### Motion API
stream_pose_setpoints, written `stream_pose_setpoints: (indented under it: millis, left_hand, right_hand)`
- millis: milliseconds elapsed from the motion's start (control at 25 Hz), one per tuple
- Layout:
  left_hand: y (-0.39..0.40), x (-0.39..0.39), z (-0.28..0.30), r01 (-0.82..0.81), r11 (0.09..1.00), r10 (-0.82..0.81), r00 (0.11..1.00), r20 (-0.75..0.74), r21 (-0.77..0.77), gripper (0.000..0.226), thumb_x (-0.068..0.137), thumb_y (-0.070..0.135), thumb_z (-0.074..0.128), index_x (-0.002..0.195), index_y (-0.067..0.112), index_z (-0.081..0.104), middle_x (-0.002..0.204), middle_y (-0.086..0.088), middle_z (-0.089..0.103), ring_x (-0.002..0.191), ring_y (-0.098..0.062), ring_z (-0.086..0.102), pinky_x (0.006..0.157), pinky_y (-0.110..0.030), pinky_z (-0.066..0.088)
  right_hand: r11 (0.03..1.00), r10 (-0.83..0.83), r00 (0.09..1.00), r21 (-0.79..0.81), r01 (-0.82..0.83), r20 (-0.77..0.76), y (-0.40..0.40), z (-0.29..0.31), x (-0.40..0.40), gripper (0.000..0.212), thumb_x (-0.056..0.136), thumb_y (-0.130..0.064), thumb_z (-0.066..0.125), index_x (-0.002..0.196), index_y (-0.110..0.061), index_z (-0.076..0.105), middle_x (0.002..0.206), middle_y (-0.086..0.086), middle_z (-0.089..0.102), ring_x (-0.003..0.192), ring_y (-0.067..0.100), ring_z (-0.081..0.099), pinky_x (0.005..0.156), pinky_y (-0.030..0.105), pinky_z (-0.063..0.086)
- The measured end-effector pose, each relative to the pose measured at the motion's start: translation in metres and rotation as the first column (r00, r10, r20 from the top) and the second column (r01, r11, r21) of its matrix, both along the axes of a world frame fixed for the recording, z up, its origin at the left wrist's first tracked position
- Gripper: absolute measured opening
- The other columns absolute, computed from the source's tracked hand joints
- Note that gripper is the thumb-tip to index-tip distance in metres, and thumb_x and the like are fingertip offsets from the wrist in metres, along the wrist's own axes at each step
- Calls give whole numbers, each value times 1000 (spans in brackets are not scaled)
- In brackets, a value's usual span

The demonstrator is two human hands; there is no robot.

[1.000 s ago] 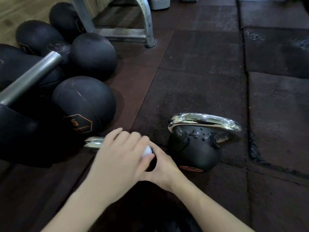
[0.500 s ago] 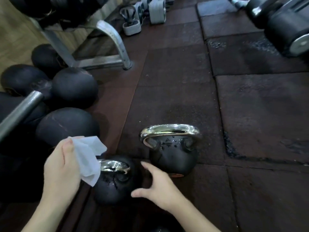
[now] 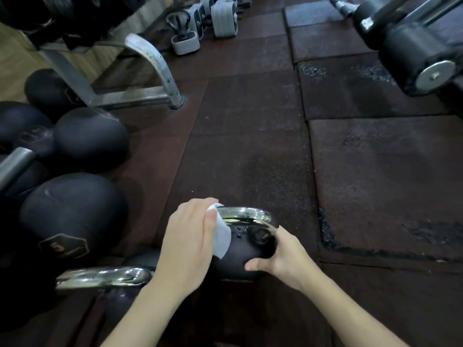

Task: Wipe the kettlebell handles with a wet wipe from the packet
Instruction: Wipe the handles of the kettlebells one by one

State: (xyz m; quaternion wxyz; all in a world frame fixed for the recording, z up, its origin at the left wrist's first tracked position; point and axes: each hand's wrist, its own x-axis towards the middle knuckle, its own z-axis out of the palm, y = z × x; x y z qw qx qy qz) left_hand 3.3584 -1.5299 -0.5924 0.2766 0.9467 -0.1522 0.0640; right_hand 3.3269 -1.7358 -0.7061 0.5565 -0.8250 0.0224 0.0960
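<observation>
Left hand [image 3: 188,242] pinches the wipe [image 3: 221,234] at the left end of the kettlebell [image 3: 240,249] handle [image 3: 246,214]. Handle runs left-right, so the stroke likely goes rightward. Right hand [image 3: 280,256] fingers curl round the bell's right side, steadying it mid-floor.

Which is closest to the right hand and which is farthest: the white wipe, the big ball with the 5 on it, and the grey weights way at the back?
1. White wipe: just left of the right hand, on the kettlebell.
2. Ball marked 5: far left.
3. Grey weights: top, at the back.
</observation>
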Motion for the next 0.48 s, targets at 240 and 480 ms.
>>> stream_pose_setpoints:
  millis: [240,480]
  left_hand:
    - [-59,8,10,-27,873,-70,981,180,487,19,88,22,43,71,28,45,69,6,32,62,-23,39,68,-42,38]
    - [-100,-2,-3,206,753,-259,966,-7,625,12,85,24,57,83,16,65,78,0,53,79,-24,56,107,-51,43]
  right_hand:
    - [1000,-2,996,19,4,-94,-1,-12,2,102,58,-52,94,148,-39,50,132,-34,63,127,-16,53,107,17,45]
    - [999,-37,989,-18,34,-143,0,-10,4,48,93,-19,73,139,-22,59,107,-23,64,102,-7,59,85,15,48]
